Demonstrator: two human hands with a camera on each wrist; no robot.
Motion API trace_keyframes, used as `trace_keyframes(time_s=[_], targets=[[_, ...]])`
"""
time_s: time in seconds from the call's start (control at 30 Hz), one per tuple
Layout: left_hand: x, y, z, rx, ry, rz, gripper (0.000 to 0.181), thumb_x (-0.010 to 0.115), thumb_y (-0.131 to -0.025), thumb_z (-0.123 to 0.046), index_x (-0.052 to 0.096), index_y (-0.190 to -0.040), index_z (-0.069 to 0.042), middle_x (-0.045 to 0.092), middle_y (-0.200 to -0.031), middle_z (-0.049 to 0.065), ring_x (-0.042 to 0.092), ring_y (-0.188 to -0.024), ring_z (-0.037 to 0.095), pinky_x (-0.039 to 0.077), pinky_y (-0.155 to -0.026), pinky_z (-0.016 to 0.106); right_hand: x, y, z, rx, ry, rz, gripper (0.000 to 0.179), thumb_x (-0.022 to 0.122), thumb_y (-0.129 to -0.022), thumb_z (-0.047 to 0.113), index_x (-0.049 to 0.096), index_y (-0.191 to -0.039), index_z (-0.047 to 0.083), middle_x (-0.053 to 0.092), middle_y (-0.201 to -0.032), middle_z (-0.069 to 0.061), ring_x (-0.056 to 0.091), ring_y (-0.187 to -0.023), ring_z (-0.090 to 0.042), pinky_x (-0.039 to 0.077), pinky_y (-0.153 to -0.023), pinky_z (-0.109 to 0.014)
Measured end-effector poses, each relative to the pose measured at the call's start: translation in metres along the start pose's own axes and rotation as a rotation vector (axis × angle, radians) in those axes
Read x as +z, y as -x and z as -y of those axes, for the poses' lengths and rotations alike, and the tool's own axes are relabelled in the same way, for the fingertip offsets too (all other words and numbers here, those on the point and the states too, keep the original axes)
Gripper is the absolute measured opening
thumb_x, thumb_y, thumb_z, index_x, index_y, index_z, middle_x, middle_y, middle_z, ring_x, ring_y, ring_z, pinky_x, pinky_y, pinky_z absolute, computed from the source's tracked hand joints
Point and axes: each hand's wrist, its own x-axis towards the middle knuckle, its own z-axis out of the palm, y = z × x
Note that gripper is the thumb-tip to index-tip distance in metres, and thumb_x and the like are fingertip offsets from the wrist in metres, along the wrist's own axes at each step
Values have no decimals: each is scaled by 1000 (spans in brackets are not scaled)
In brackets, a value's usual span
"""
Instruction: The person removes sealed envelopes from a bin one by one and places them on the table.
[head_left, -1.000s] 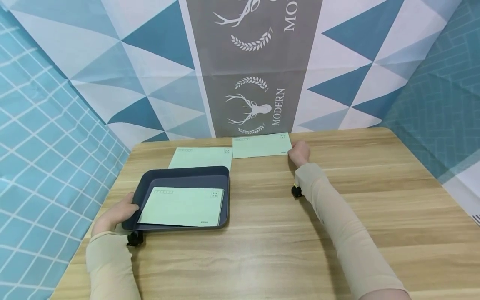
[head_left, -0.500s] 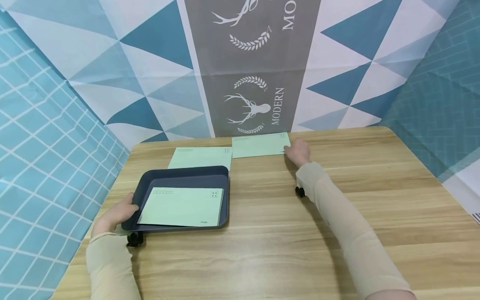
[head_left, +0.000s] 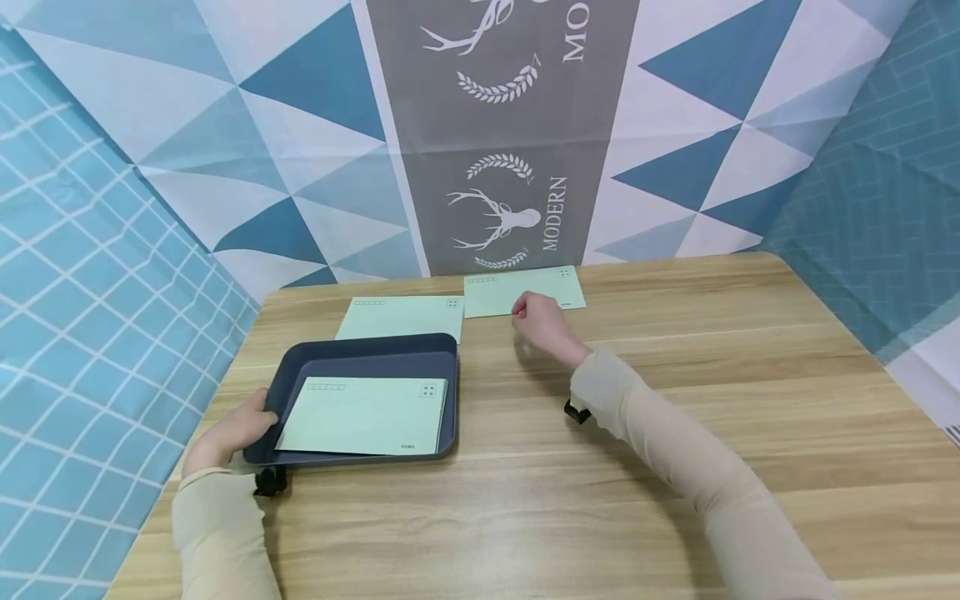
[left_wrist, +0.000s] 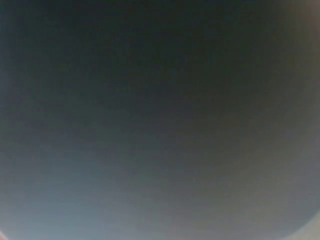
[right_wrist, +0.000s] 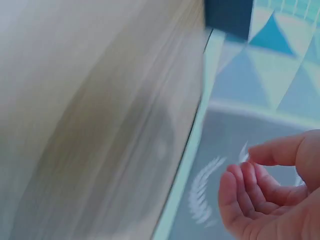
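In the head view my left hand (head_left: 231, 433) grips the left rim of a dark grey tray (head_left: 258, 450), thumb over the edge and fingers hidden underneath. Inside the tray lies a small stack of pale green envelopes (head_left: 360, 417). Behind it is another green envelope (head_left: 401, 315), partly covered by the tray. A further envelope (head_left: 491, 296) lies flat against the wall side of the table. My right hand (head_left: 547, 325) is in front of that envelope, hiding part of its lower edge. The right wrist view shows the right hand's fingers (right_wrist: 247, 187) loosely curled, holding nothing.
A wooden table (head_left: 525, 500) bears everything, with its far edge against a patterned cloth wall (head_left: 517, 133). Blue tiled cloth (head_left: 90, 292) borders the left side. Black wrist cameras (head_left: 270, 480) sit under both wrists. The left wrist view is dark and blurred.
My right hand has moved left and slightly nearer, away from the right end of the far envelope, which lies about where it was. The left hand and tray hold still.
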Motion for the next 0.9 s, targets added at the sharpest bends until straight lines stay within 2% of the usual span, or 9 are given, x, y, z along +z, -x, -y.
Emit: trace_keyframes(time_s=[0.13, 0.3, 0.4, 0.47, 0.63, 0.8, 0.9], targets=[[0, -1, -2, -24, 13, 12, 59, 27, -88, -7, 1, -132, 22, -4, -137, 44, -1, -127, 57, 8, -102, 64, 5, 13, 24, -93, 9, 44, 17, 54, -83, 4, 66, -93, 2, 65, -86, -8, 57, -76, -17, 48, -70, -27], [0, -1, -3, -23, 3, 9, 56, 28, -88, -7, 4, -131, 22, -2, -137, 44, 1, -127, 56, 10, -102, 64, 13, 28, 50, -216, 21, 51, 18, 54, -82, 1, 68, -94, 3, 68, -88, -7, 59, -76, -15, 49, -72, -26], [0, 1, -3, -17, -6, 3, 54, 28, -88, -6, 8, -130, 21, 2, -136, 44, 6, -127, 56, 13, -101, 64, 20, 36, 62, -261, 52, 51, 19, 54, -82, 1, 70, -93, 4, 69, -91, -5, 59, -78, -13, 49, -74, -25], [0, 1, -3, -10, -10, -5, 50, 28, -87, -6, 13, -127, 21, 9, -135, 44, 13, -125, 55, 17, -100, 63, 25, 42, 69, -283, 73, 64, 21, 54, -83, 1, 70, -94, 5, 69, -94, -6, 60, -79, -13, 49, -73, -24], [1, 1, -4, 3, -24, -23, 43, 28, -86, -5, 21, -121, 19, 23, -127, 42, 28, -115, 48, 26, -96, 59, 38, 51, 80, -341, 140, 110, 22, 54, -85, 5, 69, -101, 5, 68, -102, -7, 63, -88, -14, 51, -75, -23], [1, 1, -5, -6, -29, -17, 44, 28, -87, -6, 21, -122, 19, 22, -128, 42, 27, -117, 49, 25, -96, 60, 53, 55, 85, -392, 225, 187, 29, 58, -86, 15, 64, -111, 3, 64, -113, -8, 59, -106, -17, 49, -86, -24], [1, 1, -5, -6, -29, -19, 43, 27, -87, -5, 21, -122, 19, 21, -128, 43, 26, -117, 50, 25, -97, 61, 61, 55, 85, -427, 275, 223, 34, 61, -85, 20, 63, -113, 1, 63, -115, -9, 58, -108, -17, 48, -88, -25]])
